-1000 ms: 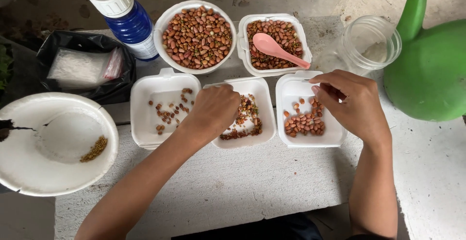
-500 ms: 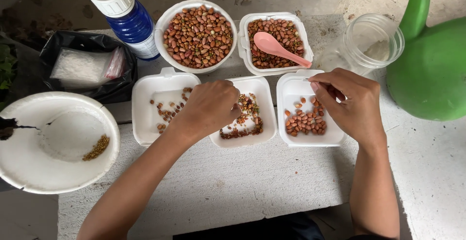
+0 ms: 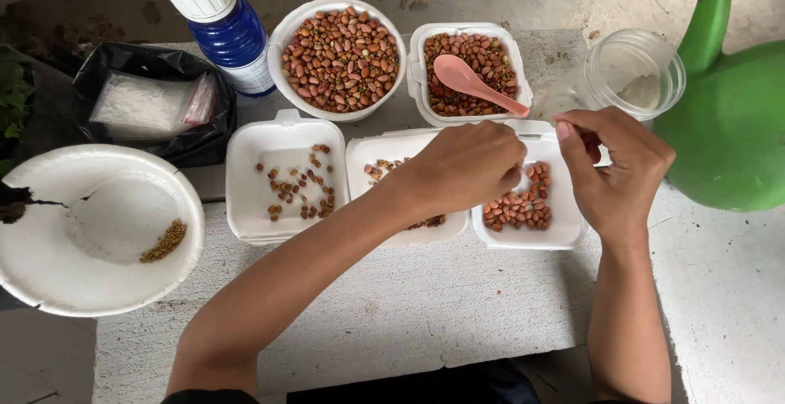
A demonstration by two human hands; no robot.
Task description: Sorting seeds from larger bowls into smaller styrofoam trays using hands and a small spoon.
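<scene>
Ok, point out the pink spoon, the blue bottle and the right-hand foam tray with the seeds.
pink spoon (image 3: 458, 75), head view, on its bowl.
blue bottle (image 3: 231, 38), head view, on its blue body below the white cap.
right-hand foam tray (image 3: 523, 236), head view, on its bare front wall.

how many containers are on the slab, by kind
White foam trays: 4
White bowls: 2
Clear jar: 1
Blue bottle: 1
Black bag: 1
Total: 9
</scene>
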